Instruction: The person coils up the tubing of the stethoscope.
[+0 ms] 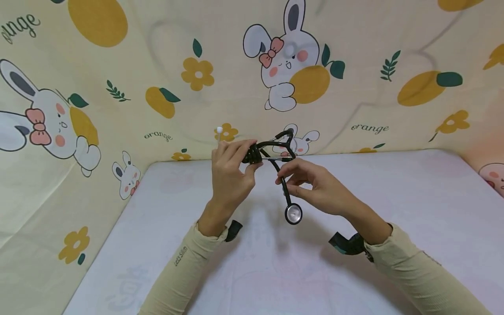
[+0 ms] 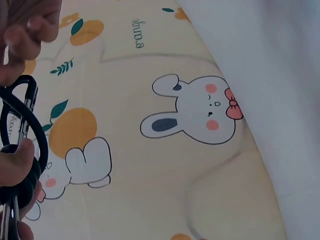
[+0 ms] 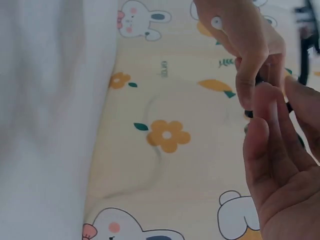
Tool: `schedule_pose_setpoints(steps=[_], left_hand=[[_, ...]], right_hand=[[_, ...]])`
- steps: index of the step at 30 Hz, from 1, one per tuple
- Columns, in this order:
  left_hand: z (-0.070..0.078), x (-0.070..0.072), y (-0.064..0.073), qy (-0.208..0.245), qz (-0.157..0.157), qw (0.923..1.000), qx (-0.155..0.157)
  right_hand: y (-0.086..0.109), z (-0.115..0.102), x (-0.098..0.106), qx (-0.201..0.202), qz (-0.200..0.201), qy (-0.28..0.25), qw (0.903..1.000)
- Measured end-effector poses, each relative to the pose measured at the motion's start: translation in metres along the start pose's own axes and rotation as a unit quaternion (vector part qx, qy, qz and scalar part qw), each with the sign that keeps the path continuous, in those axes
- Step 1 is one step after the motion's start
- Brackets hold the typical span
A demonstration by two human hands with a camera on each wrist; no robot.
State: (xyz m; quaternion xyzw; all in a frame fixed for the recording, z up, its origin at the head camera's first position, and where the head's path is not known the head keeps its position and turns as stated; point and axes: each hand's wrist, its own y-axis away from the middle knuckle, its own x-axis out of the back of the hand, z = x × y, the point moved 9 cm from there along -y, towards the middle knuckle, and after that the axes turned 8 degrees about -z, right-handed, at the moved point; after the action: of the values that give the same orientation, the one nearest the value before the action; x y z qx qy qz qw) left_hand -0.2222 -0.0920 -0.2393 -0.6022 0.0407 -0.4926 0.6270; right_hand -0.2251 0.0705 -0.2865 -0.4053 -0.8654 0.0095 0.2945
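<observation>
Held up over the table is a black stethoscope with its tubing wound into a tight coil (image 1: 253, 154). My left hand (image 1: 232, 173) grips that coil, thumb below and fingers above. A white eartip (image 1: 219, 130) sticks up behind the left fingers. To the right of the coil, a Y-shaped loop of tubing (image 1: 271, 143) juts out. My right hand (image 1: 320, 186) pinches the tube that hangs down, between thumb and fingertips. At its lower end dangles the round silver chestpiece (image 1: 293, 214). In the left wrist view, metal ear tubes (image 2: 11, 217) run out of the coil.
Beneath both hands lies a white-covered table (image 1: 252, 271). A cream cloth (image 1: 228, 39) printed with rabbits and oranges rises behind it and at the left. Black straps (image 1: 348, 244) hang at both wrists, by the cream sleeves (image 1: 417, 267).
</observation>
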Motion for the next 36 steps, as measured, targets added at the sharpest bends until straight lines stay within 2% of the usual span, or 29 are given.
schedule_pose_setpoints(steps=[8, 16, 20, 24, 27, 31, 36], left_hand=[[0.015, -0.009, 0.004, -0.037, -0.02, 0.999, -0.013], [0.024, -0.017, 0.006, 0.012, -0.07, 0.9973, -0.016], [0.023, -0.02, 0.006, 0.032, -0.086, 0.9958, -0.004], [0.021, -0.02, 0.006, 0.037, -0.086, 0.9954, 0.019], [0.02, -0.02, 0.006, 0.031, -0.083, 0.9956, 0.029], [0.023, -0.02, 0.008, 0.025, -0.081, 0.9961, 0.026], [0.029, -0.021, 0.01, 0.023, -0.07, 0.9972, 0.012]], right_hand=[[0.003, -0.007, 0.012, 0.042, 0.083, 0.022, 0.9954], [0.007, -0.002, 0.028, 0.023, 0.155, -0.028, 0.9872], [0.013, -0.001, 0.036, 0.02, 0.212, -0.027, 0.9767], [0.018, -0.007, 0.039, 0.06, 0.253, -0.026, 0.9654], [0.018, -0.012, 0.04, 0.095, 0.262, -0.043, 0.9594], [0.019, -0.015, 0.041, 0.124, 0.268, -0.071, 0.9527], [0.024, -0.016, 0.045, 0.149, 0.294, -0.13, 0.9352]])
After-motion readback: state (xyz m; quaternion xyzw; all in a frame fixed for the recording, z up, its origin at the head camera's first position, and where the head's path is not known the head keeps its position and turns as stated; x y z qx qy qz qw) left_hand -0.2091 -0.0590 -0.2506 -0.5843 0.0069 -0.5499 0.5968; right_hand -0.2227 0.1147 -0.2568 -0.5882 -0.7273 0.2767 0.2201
